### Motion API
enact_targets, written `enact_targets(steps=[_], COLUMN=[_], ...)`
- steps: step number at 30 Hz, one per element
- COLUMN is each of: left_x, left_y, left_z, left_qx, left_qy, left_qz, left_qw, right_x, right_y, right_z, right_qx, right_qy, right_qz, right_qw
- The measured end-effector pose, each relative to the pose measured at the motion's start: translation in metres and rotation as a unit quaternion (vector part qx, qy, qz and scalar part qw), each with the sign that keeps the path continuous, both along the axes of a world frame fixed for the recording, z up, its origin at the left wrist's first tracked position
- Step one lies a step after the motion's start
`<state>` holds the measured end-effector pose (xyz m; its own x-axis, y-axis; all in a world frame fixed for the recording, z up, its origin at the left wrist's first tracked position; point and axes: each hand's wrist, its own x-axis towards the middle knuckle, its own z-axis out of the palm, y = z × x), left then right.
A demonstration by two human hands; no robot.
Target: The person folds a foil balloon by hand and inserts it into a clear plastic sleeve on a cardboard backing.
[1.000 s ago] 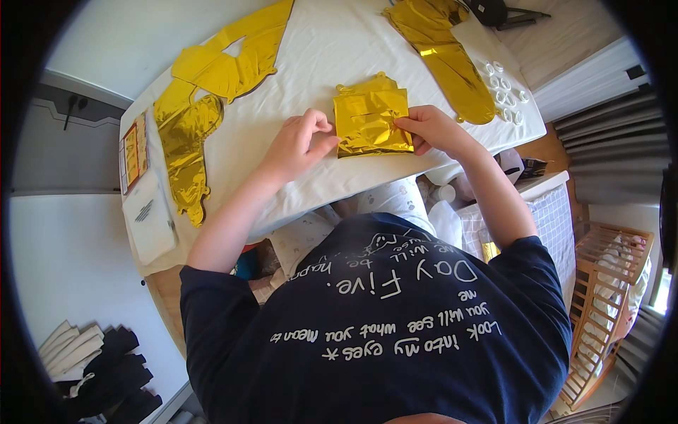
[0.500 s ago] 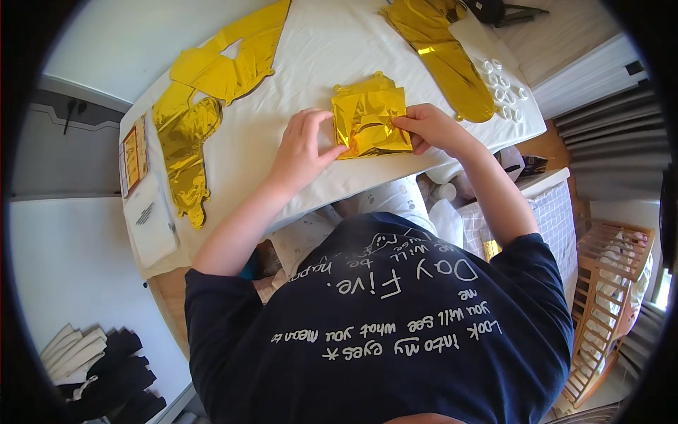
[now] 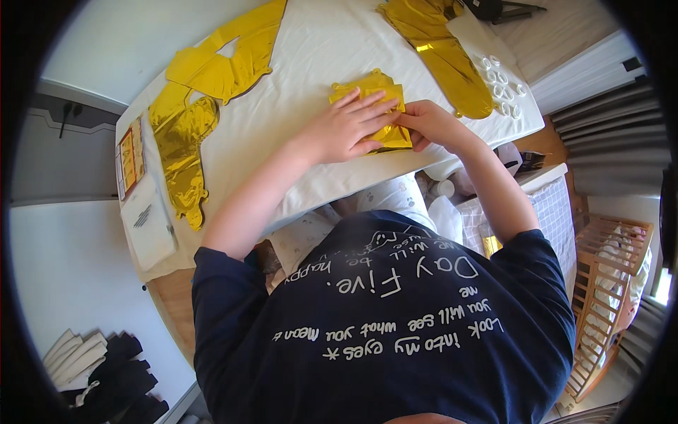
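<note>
A folded gold foil balloon (image 3: 390,136) lies on the white-covered table (image 3: 282,92) in front of me. My left hand (image 3: 351,127) rests flat across its middle, fingers spread, and hides much of the foil. With thumb and fingers pinched together, my right hand (image 3: 429,124) grips the balloon's right edge. Small tabs stick out at the balloon's far edge.
Flat gold foil balloons (image 3: 185,152) lie to the left, and another gold balloon (image 3: 452,67) at the far right. Beside that one are several white ribbon rolls (image 3: 503,92). Clear plastic bags (image 3: 150,226) sit at the left edge. A wooden crib (image 3: 607,304) stands right.
My left hand has moved right from the balloon's left edge onto its top and flattened out. The right hand keeps its pinch at the right edge.
</note>
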<state>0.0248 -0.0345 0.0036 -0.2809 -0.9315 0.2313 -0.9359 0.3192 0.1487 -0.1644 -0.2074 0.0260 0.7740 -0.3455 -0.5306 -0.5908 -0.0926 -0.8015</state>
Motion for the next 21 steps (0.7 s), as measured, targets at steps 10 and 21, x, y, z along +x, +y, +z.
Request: enact_targets(steps=[10,21], left_x=[0.0,0.0], left_y=[-0.004,-0.006], left_z=[-0.015,-0.016], left_qx=[0.034,0.054], left_qy=[-0.006,-0.034], left_qz=[-0.02,-0.022], left_qw=[0.999,0.998], right_x=[-0.021,-0.077], right_y=[0.015,0.072], right_z=[0.008,-0.031], right_qx=[-0.01,-0.529], right_qy=[-0.053,-0.264], right_qz=[-0.067,0.114], right_qw=[0.996,0.798])
